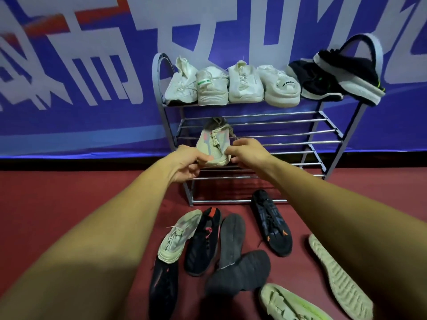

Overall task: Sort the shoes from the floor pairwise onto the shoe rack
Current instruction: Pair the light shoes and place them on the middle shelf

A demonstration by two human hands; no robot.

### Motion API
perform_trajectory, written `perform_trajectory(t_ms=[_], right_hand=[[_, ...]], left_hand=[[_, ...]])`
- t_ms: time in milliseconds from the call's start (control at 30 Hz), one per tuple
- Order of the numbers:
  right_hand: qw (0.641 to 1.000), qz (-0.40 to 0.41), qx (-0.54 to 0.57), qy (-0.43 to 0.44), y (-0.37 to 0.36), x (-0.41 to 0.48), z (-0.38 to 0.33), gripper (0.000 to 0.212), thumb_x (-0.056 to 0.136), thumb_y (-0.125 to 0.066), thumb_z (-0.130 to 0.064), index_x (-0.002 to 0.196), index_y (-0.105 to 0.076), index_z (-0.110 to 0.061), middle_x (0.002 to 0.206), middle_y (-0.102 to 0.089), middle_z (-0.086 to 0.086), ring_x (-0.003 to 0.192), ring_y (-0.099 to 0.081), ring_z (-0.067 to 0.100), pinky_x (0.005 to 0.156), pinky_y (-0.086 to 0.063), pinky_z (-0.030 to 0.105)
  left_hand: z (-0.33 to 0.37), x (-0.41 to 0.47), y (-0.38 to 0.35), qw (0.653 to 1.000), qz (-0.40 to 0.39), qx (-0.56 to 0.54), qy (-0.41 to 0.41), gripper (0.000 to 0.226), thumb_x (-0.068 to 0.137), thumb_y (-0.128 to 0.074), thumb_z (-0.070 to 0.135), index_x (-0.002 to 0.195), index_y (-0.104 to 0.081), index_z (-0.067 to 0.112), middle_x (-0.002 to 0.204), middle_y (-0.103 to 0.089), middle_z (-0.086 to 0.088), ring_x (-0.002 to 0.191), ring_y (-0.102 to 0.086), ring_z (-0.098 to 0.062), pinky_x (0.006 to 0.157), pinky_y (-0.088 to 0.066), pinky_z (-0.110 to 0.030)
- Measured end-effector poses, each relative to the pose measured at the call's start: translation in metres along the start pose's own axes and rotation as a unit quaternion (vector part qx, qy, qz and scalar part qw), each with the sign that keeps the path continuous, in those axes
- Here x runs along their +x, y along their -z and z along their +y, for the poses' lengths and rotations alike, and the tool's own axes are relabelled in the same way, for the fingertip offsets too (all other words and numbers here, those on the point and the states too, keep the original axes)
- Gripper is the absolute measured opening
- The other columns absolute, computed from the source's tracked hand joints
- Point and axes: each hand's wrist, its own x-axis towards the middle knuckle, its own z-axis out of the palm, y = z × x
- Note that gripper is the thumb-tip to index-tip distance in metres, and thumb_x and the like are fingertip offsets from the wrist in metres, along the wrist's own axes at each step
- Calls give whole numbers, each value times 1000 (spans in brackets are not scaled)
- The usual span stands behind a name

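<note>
Shoes are partly sorted. One beige shoe (pixel 213 144) is pinched at its near end, the left grip (pixel 188 163) and right grip (pixel 248 152) both clamped on it, over a middle level of the shoe rack (pixel 332 132). Above the grips, the rack's highest level carries four white shoes (pixel 245 85) and a black pair (pixel 335 77). Below and nearer than the grips, about eight loose shoes (pixel 203 241) lie on the floor (pixel 69 192), several sole-up. By my reckoning under half is done; the beige shoe's mate is not yet placed.
</note>
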Motion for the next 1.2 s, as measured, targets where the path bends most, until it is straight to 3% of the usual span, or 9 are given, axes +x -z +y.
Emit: perform_trajectory(t_ms=[133,367,467,567,667,733,800,967,1200], right_hand=[[995,-40,88,-26,-22,17,5,45,81,-68,-15,125,-58,-19,113,-70,2,90,-64,13,70,-47,27],[981,-80,179,-5,-47,56,3,40,83,-67,-4,110,-61,-32,113,-73,-4,101,-68,15,81,-45,28],[982,-82,168,-4,-63,75,6,48,84,-70,-5,122,-56,-29,117,-72,-3,104,-69,16,78,-44,27],[981,-86,174,-14,-80,95,12,53,82,-72,-6,131,-56,-20,112,-74,0,89,-71,11,70,-43,24],[974,-67,214,-24,-90,110,15,54,82,-69,2,131,-54,-16,106,-75,6,82,-70,12,58,-43,20],[971,-53,234,-17,-94,118,15,52,83,-68,5,130,-55,-12,109,-74,11,96,-71,19,71,-52,24],[970,-33,240,-3,-97,124,14,37,84,-70,4,119,-61,-6,108,-74,12,102,-71,24,90,-56,33],[989,48,137,-13,-106,128,23,23,76,-83,-19,88,-64,-23,96,-76,3,92,-73,22,92,-58,42],[990,78,-95,63,-90,96,21,42,85,-72,-32,124,-64,-18,117,-70,3,107,-64,22,91,-52,35]], left_hand=[[-9,18,9,997,51,44,-42,36,83,-76,12,103,-46,13,50,-48,6,37,-32,-3,45,-26,-23],[5,58,36,988,110,66,-89,64,80,-81,21,126,-39,8,90,-57,-2,67,-47,-7,57,-36,-22],[1,80,53,986,121,69,-90,60,81,-80,24,127,-43,12,105,-59,-7,78,-49,-10,64,-38,-26],[-4,94,66,983,139,81,-92,57,84,-77,28,128,-44,12,95,-55,-4,69,-44,-8,52,-33,-24],[-9,94,72,982,128,107,-86,67,79,-76,50,129,-49,15,108,-61,0,84,-53,-10,59,-35,-25],[-11,92,73,987,97,99,-85,93,64,-81,62,139,-49,17,124,-64,1,106,-57,-13,73,-41,-26],[-12,97,74,986,95,95,-97,90,65,-86,49,140,-50,16,128,-64,2,115,-57,-13,87,-41,-26],[-14,105,70,978,137,118,-107,77,75,-84,24,142,-49,11,129,-64,-3,115,-60,-16,99,-46,-28],[-26,87,78,942,157,283,-91,49,80,-80,29,122,-61,13,114,-65,-5,101,-60,-17,89,-45,-28]])
